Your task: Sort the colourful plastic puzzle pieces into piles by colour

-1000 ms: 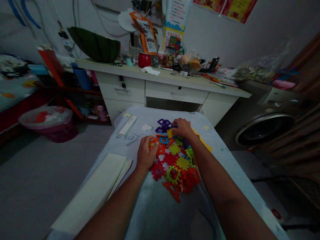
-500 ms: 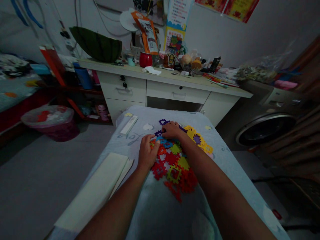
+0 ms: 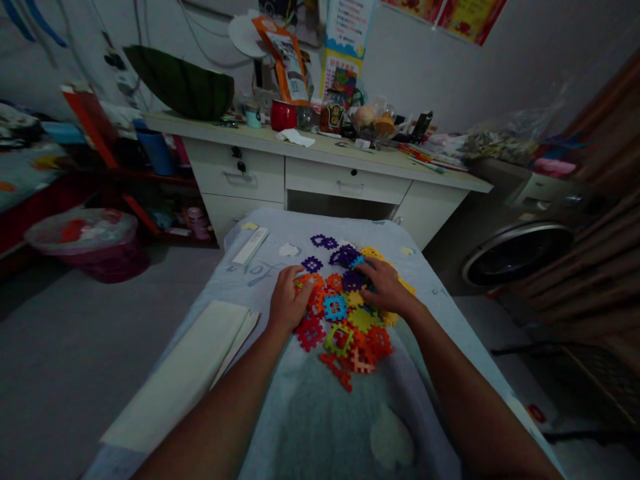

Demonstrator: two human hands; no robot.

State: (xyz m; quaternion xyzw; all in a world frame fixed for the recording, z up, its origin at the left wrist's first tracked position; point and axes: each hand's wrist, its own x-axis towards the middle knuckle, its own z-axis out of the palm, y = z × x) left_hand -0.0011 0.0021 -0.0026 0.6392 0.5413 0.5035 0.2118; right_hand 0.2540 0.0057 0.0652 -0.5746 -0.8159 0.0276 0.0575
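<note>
A pile of colourful plastic interlocking pieces with notched edges lies on the cloth-covered table. At its left edge rests my left hand (image 3: 289, 301), thumb apart from the fingers, touching orange pieces (image 3: 317, 293). My right hand (image 3: 384, 285) reaches over the pile's right side, fingers spread, by a small blue piece (image 3: 357, 262) and dark purple pieces (image 3: 344, 255). A blue square piece (image 3: 335, 308) lies mid-pile, with yellow-green pieces (image 3: 363, 319) beside it. A red piece (image 3: 310, 333) is below my left hand. Yellow pieces are partly hidden behind my right hand.
A narrow white box (image 3: 251, 246) and a folded cream sheet (image 3: 185, 367) lie on the table's left. Beyond stands a white drawer desk (image 3: 235, 170) crowded with items. A washing machine (image 3: 520, 253) stands right; a pink lined bin (image 3: 107, 260) is left.
My right hand has moved right and nearer to me, off the far purple pieces, and its fingers have spread. More blue and orange pieces show mid-pile. My left hand stays at the left edge.
</note>
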